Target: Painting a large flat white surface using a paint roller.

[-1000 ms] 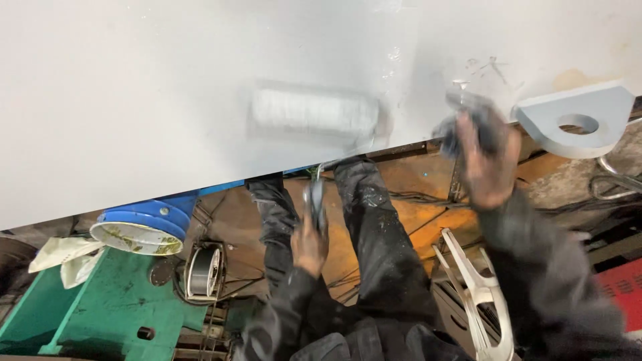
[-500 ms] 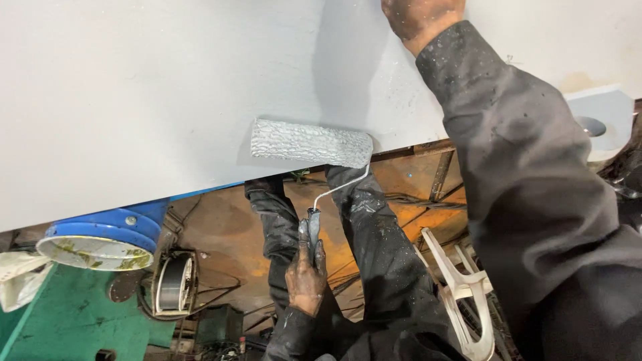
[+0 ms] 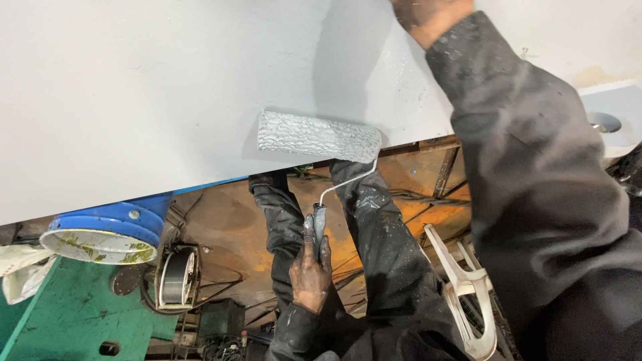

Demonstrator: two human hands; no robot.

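Note:
A paint roller (image 3: 317,136) with a wet grey sleeve lies against the lower edge of a large pale grey panel (image 3: 134,100). My left hand (image 3: 311,267) grips the roller's handle below it, with the wire frame running up to the sleeve. My right hand (image 3: 428,17) is raised to the panel near the top edge of the view. Its fingers are cut off there, and its dark, paint-flecked sleeve (image 3: 535,167) crosses the right side. My legs (image 3: 374,241) in dark trousers show beneath the panel.
A blue bucket (image 3: 100,230) with a paint-smeared white rim sits at the lower left on a green machine body (image 3: 60,321). A wire spool (image 3: 177,277) stands beside it. A white plastic clamp (image 3: 468,301) lies lower right. A grey lug with a hole (image 3: 605,120) projects at the right.
My right arm has swung up from the panel's right end to its top. The roller has shifted a little along the lower edge, still held by my left hand.

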